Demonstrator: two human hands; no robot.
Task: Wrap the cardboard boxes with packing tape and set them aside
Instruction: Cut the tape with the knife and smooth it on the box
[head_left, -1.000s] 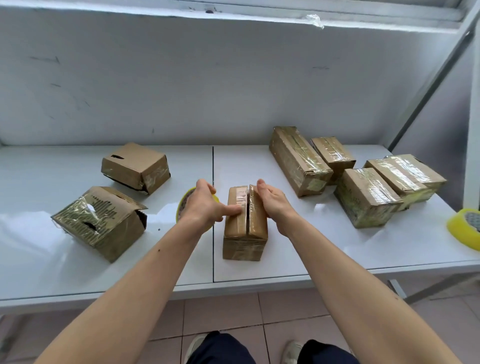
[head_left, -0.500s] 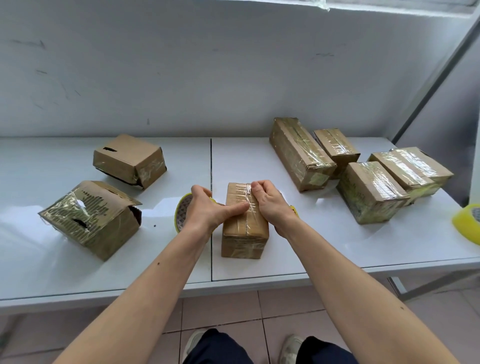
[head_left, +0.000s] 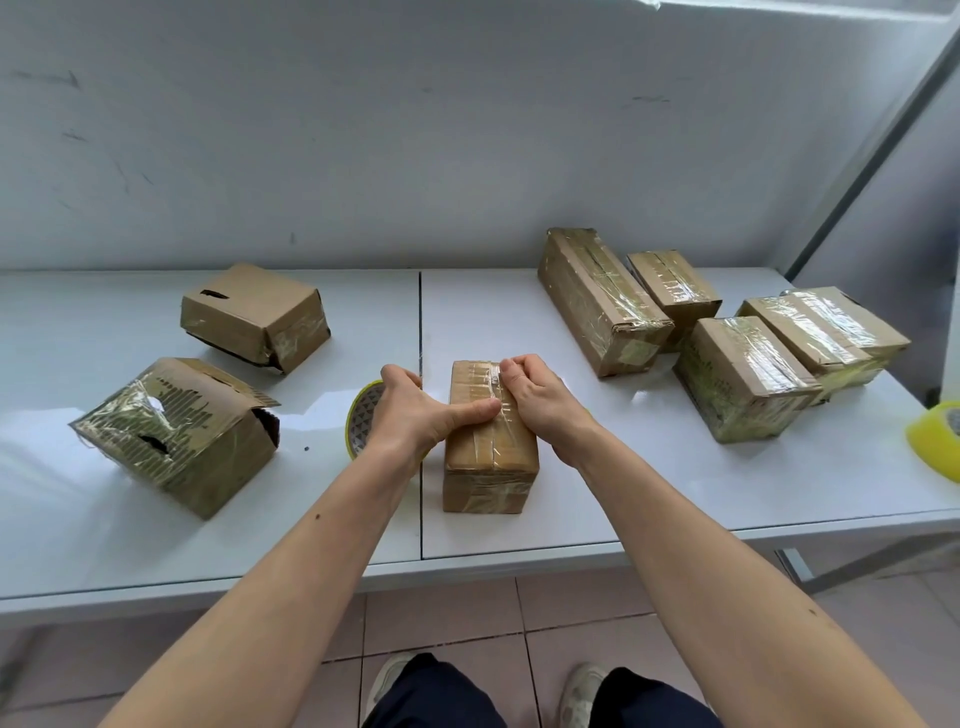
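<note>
A small brown cardboard box (head_left: 488, 467) with clear tape along its top seam stands near the front middle of the white table (head_left: 597, 467). My left hand (head_left: 415, 415) grips its left side, thumb lying across the top. My right hand (head_left: 540, 400) has its fingers curled down onto the taped seam at the far end of the top. A yellow-rimmed tape roll (head_left: 363, 415) stands on edge just left of the box, half hidden behind my left hand.
Several tape-wrapped boxes sit at the back right, among them a long box (head_left: 597, 296) and a squat box (head_left: 743, 374). Two torn, partly open boxes lie at the left (head_left: 254, 312) (head_left: 176, 431). A second yellow tape roll (head_left: 935, 441) is at the right edge.
The box's top flaps stood apart along the middle a second ago; they now lie flat and closed. My right fingers have curled down onto the seam.
</note>
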